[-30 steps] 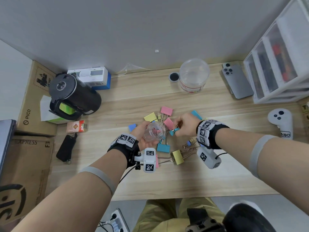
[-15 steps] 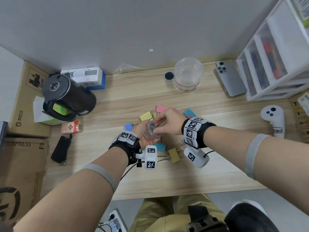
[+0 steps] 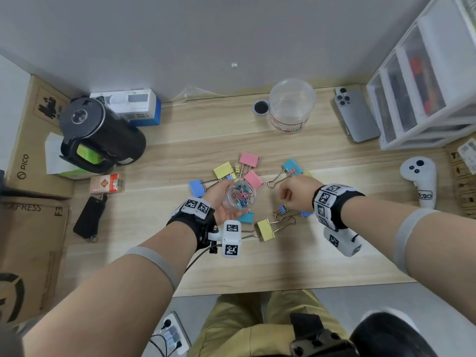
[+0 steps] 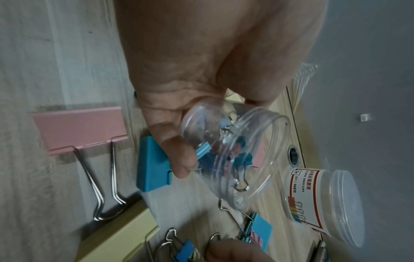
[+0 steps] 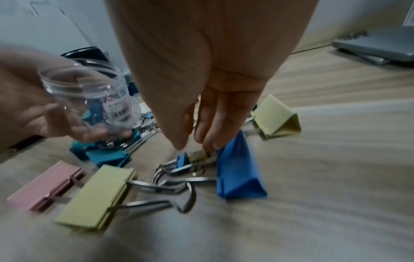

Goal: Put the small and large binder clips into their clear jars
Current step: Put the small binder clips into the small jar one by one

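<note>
Surface: a pale wooden desk fills the middle of the head view, its near edge running across the lower centre.
Room: a grey wall closes the top of the frame; cardboard boxes stand at the left edge, white plastic drawers at the upper right.
Left hand: the left hand, centre frame, has its fingers curled round a small clear jar that already holds little pink and blue clips; the jar is tilted, mouth open.
Right hand: the right hand, just right of the jar, points its fingers down; the right wrist view shows the fingertips close together at a small blue clip beside a large blue clip. Whether they grip it I cannot tell.
Large clips: pink, yellow and blue ones lie scattered around both hands; a large yellow clip sits below centre.
Large jar: a big clear jar stands at upper centre, well apart from the hands.
Other things: a black kettle at upper left, a phone by the drawers, a white controller at the right edge.
</note>
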{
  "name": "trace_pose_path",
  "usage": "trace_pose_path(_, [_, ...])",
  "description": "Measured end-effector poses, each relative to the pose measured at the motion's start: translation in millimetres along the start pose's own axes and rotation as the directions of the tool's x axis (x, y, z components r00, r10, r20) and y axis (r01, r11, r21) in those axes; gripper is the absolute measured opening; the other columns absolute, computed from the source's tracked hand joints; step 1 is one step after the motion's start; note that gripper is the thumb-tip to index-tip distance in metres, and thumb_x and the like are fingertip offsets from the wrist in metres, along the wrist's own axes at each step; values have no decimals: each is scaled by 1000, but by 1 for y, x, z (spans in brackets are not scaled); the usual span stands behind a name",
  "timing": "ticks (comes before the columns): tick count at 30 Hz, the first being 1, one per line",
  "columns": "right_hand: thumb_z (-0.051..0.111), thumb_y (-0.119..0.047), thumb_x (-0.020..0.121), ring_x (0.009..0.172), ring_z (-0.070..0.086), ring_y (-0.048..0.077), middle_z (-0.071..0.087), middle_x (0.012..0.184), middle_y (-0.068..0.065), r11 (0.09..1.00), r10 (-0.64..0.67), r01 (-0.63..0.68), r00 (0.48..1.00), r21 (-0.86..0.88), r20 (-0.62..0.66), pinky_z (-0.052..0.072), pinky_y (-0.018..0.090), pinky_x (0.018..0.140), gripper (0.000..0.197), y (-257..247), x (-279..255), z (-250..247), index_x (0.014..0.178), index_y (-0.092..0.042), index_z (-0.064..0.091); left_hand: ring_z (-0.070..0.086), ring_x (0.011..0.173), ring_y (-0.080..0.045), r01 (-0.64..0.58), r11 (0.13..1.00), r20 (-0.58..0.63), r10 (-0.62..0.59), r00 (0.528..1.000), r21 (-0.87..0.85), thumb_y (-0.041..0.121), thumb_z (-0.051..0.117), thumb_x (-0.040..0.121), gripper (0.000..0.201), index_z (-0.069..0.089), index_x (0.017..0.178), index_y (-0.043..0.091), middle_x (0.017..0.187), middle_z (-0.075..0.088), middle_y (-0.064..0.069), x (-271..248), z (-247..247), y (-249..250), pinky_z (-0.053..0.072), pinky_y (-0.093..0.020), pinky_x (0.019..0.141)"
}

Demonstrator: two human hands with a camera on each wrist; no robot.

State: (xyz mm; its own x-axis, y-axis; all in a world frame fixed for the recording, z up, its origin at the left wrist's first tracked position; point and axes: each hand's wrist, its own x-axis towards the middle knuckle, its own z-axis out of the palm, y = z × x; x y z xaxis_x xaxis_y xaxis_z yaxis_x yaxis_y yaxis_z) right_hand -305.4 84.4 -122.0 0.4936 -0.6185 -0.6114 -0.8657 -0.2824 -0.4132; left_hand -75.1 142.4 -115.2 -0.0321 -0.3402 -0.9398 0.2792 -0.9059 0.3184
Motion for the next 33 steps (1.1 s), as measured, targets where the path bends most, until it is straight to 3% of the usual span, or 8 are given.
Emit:
trace_pose_path(2, [68, -25, 80, 89, 63, 14, 62, 87, -12, 998, 0, -1, 1000, -63, -27, 53, 28, 80, 9, 0, 0, 5, 89, -27, 64, 70, 78, -34, 1, 1000, 9, -1, 1000, 8, 43, 47, 101, 48, 65, 131, 11, 127, 69, -21, 0, -2, -3, 50, -25, 48])
trace_pose_path(5, [67, -32, 83, 92, 60, 18, 65, 97, -6, 985, -31, 23, 998, -169, -46, 44, 24, 73, 16, -2, 2, 14, 96, -23, 64, 69, 78, -34, 0, 1000, 10, 0, 1000, 11, 44, 47, 102, 48, 64, 133, 11, 120, 70, -20, 1, -4, -5, 50, -24, 47])
trace_pose_path(9, [62, -26, 88, 96, 60, 24, 67, 103, 2, 967, -30, 18, 998, -254, -47, 47, 30, 77, 15, -6, 7, 23, 100, -18, 65, 70, 74, -31, -3, 1000, -1, 3, 1000, 24, 45, 46, 102, 49, 63, 135, 13, 115, 70, -17, 3, -5, -9, 48, -25, 52])
trace_pose_path(18, [60, -15, 86, 92, 58, 32, 52, 110, 8, 962, -48, 34, 998, -272, -46, 52, 39, 78, 30, -11, 8, 34, 115, -18, 60, 69, 77, -30, 2, 999, 2, -2, 1000, 38, 46, 46, 102, 50, 64, 131, 10, 115, 71, -20, 6, -4, -14, 51, -25, 44])
trace_pose_path(23, [57, -10, 87, 93, 58, 33, 52, 111, 11, 953, -64, 52, 998, -297, -29, 51, 46, 89, 19, -17, 10, 36, 106, -12, 63, 70, 77, -31, -2, 1000, 6, 2, 1000, 28, 45, 46, 103, 48, 64, 129, 10, 114, 71, -21, 7, -5, -13, 51, -25, 44])
trace_pose_path(28, [59, -16, 78, 84, 60, 29, 62, 88, 6, 984, -22, 11, 998, -180, -60, 54, 36, 74, 5, -17, 8, 20, 82, -15, 62, 70, 77, -33, -15, 1000, -9, 15, 1000, 3, 45, 48, 101, 49, 64, 131, 10, 120, 70, -22, 5, -6, -9, 53, -26, 46])
trace_pose_path(30, [61, -20, 76, 83, 61, 24, 68, 84, 2, 999, -18, 12, 993, -48, -119, 53, 33, 74, 10, -17, 6, 10, 84, -20, 67, 69, 77, -33, -25, 999, -11, 25, 1000, -20, 44, 51, 100, 49, 65, 132, 9, 123, 70, -23, 3, -8, -6, 53, -27, 44])
trace_pose_path(33, [67, -17, 72, 74, 60, 14, 70, 79, -3, 965, -34, 99, 965, 243, -261, 55, 31, 74, 19, -24, 3, -5, 90, -19, 74, 69, 76, -33, -43, 998, -31, 42, 999, -35, 41, 51, 100, 47, 66, 131, 10, 113, 72, -20, -1, -8, -1, 52, -26, 45])
